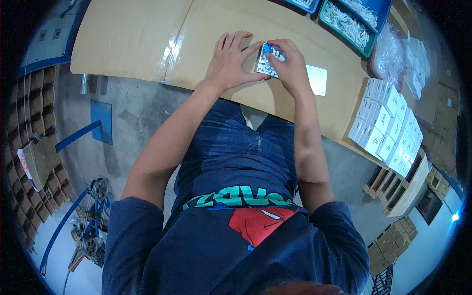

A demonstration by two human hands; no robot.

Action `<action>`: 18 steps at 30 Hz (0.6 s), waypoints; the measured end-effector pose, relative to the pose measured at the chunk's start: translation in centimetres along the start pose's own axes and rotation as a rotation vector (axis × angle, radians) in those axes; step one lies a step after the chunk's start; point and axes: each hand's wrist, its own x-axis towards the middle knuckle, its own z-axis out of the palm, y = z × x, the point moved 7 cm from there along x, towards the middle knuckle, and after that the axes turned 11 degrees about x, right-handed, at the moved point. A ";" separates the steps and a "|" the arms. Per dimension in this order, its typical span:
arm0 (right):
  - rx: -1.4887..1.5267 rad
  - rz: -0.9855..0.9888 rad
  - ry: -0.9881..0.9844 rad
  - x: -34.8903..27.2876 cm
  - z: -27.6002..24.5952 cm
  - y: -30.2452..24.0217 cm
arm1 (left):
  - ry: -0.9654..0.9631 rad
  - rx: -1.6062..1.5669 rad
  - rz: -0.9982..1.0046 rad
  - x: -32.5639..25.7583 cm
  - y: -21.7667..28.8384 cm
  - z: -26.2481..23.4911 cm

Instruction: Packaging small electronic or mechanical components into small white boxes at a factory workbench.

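Note:
A small open white box [262, 68] lies on the cardboard-covered table in front of me, with several small white and grey parts inside. My left hand [231, 63] is open at the box's left side, fingers spread, its thumb by the near edge and its index finger by the far corner. Over the box, my right hand [290, 64] is closed, thumb and index finger pinched at a small blue piece [267, 48] at the far left corner. The piece's exact kind is too small to tell. Right of that hand lies a flat white rectangular lid or card [317, 80].
Brown cardboard [132, 39] covers the table. A green bin [339, 30] of white plugs stands at the far right, beside blue bins. Clear plastic bags [390, 54] lie near it. Stacked white boxes [383, 123] occupy the right table edge, near a wooden pallet [398, 189].

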 end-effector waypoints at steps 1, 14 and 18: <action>-0.017 0.001 0.001 0.0 0.0 -0.1 | 0.000 0.000 0.000 0.0 0.0 0.0; -0.117 0.074 0.016 0.5 0.2 -0.1 | 0.006 0.012 0.008 0.1 0.0 0.1; -0.171 0.078 0.010 1.2 0.1 0.3 | 0.005 0.021 0.004 0.1 0.0 0.0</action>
